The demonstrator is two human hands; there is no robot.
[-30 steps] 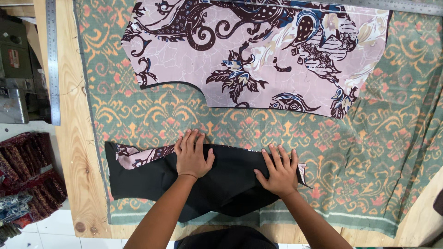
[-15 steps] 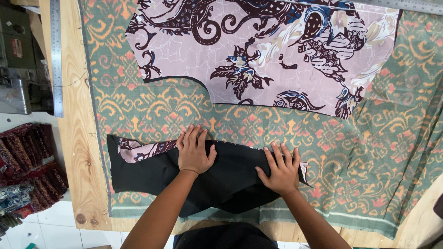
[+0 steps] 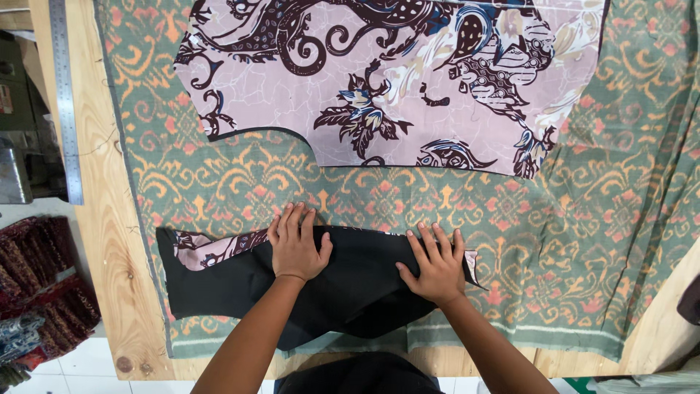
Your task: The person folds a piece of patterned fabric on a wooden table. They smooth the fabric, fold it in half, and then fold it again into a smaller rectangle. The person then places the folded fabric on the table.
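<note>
A black fabric piece [image 3: 240, 288] with a pink patterned underside showing at its left end lies on the green patterned cloth [image 3: 583, 219] near the table's front edge. My left hand [image 3: 297, 244] presses flat on its upper edge, fingers spread. My right hand [image 3: 436, 264] lies flat on the piece's right end, fingers apart. A large pink cut fabric piece [image 3: 379, 80] with dark swirls and flowers lies farther back on the green cloth.
The wooden table [image 3: 98, 241] shows bare along its left side, with a long metal ruler [image 3: 64, 95] lying there. Folded dark red patterned fabrics [image 3: 36, 284] are stacked on the floor at left. A dark machine part [image 3: 14, 109] sits at the far left.
The view has shifted slightly; both hands stay flat on the black piece in about the same places.
</note>
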